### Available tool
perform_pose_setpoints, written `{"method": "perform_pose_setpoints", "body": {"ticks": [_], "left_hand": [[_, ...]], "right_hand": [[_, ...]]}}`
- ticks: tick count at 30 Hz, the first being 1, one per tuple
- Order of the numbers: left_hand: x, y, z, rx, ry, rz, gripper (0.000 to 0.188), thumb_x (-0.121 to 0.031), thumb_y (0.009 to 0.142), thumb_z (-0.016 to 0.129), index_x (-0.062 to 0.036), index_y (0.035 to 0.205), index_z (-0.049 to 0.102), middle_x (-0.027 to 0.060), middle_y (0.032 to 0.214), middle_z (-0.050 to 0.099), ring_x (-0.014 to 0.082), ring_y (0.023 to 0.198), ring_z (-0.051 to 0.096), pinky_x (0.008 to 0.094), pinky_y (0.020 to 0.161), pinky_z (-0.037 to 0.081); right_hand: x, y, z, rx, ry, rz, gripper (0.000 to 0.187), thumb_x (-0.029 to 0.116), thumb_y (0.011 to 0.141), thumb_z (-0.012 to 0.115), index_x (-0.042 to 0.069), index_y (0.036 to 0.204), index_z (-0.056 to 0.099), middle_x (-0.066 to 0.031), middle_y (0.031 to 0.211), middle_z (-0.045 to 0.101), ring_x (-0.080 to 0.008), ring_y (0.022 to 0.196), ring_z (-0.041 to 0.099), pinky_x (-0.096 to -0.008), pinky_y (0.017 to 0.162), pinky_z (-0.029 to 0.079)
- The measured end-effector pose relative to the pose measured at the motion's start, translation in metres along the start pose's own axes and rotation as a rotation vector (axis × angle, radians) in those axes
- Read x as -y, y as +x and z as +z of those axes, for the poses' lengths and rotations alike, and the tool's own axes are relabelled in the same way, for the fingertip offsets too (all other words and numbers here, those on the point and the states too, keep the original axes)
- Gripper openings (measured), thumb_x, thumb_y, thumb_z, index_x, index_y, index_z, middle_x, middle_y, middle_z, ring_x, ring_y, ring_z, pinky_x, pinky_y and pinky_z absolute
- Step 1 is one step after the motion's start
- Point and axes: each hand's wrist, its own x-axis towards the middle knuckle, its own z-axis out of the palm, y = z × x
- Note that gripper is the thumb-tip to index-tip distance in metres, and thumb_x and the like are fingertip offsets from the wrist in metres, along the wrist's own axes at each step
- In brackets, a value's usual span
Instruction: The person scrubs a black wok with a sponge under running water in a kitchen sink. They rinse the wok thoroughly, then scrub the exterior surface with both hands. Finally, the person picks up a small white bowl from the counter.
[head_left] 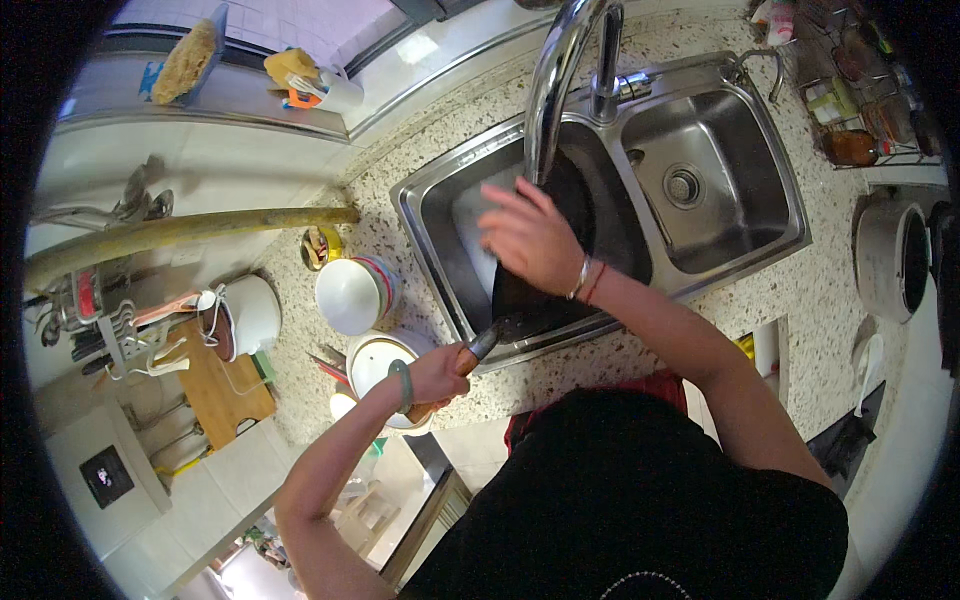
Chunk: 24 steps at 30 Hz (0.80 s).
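- Black pan (600, 215) sits tilted in left basin of steel sink (790, 215).
- Left hand (440, 372): fingers wrapped on its wooden handle (470, 358) over bench (820, 300) edge.
- Right hand (530, 238): fingers spread, pressing inside pan.
- Yellow-orange package (290, 68) on windowsill.

Black pan (590, 215) is lying tilted in the left sink basin, its wooden handle (462, 362) projecting over the front rim.

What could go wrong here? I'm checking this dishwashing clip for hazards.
The black pan sits tilted in the left sink basin, held only by its wooden handle in the left hand; it might slip while the right hand scrubs inside. The bowls close to the sink edge could get knocked by the left elbow.
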Motion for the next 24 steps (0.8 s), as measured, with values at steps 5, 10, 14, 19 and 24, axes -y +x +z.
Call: {"method": "perform_pose_setpoints", "body": {"ticks": [5, 10, 14, 19, 24], "left_hand": [[0.012, 0.011, -0.005, 0.078, -0.198, 0.062, 0.027, -0.002, 0.075, 0.058, -0.0063, 0.091, 0.037, 0.0025, 0.054, 0.043, 0.0132, 0.039, 0.046, 0.029, 0.036, 0.037], [0.027, 0.02, 0.002, 0.057, -0.266, 0.021, 0.027, -0.001, 0.075, 0.056, -0.0055, 0.093, 0.036, 0.0026, 0.055, 0.043, 0.0134, 0.039, 0.045, 0.0291, 0.035, 0.037], [0.031, 0.027, 0.011, -0.004, -0.197, 0.062, 0.025, -0.001, 0.074, 0.056, -0.005, 0.09, 0.038, 0.0034, 0.056, 0.044, 0.0144, 0.039, 0.046, 0.0304, 0.035, 0.038], [0.022, 0.027, 0.012, -0.035, -0.158, 0.064, 0.024, -0.003, 0.074, 0.056, -0.0057, 0.09, 0.039, 0.0041, 0.056, 0.045, 0.0152, 0.038, 0.046, 0.0312, 0.035, 0.038], [0.042, 0.039, 0.019, -0.028, -0.159, 0.084, 0.025, -0.002, 0.074, 0.057, -0.0065, 0.091, 0.039, 0.0035, 0.057, 0.043, 0.0147, 0.038, 0.047, 0.0305, 0.035, 0.038]], "right_hand": [[-0.034, 0.033, 0.008, -0.098, 0.127, 0.269, 0.022, 0.014, 0.09, 0.047, 0.007, 0.105, 0.062, -0.0054, 0.121, 0.055, -0.0262, 0.129, 0.038, -0.0432, 0.109, 0.024], [0.051, -0.023, 0.03, 0.142, -0.058, 0.06, 0.04, 0.018, 0.084, 0.05, 0.009, 0.123, 0.054, -0.0051, 0.139, 0.042, -0.0227, 0.134, 0.032, -0.0409, 0.111, 0.022], [0.041, -0.02, 0.022, 0.125, -0.083, 0.012, 0.039, 0.018, 0.084, 0.054, 0.01, 0.123, 0.054, -0.0032, 0.139, 0.043, -0.0205, 0.133, 0.034, -0.0417, 0.109, 0.024], [-0.07, 0.018, 0.038, -0.072, 0.059, 0.44, 0.032, 0.016, 0.093, 0.043, 0.005, 0.121, 0.055, -0.0125, 0.132, 0.049, -0.0321, 0.129, 0.037, -0.043, 0.108, 0.026], [-0.018, 0.017, 0.03, -0.177, 0.269, 0.609, 0.031, 0.018, 0.086, 0.052, 0.004, 0.114, 0.056, -0.0184, 0.118, 0.055, -0.0335, 0.114, 0.049, -0.0427, 0.099, 0.036]]}}
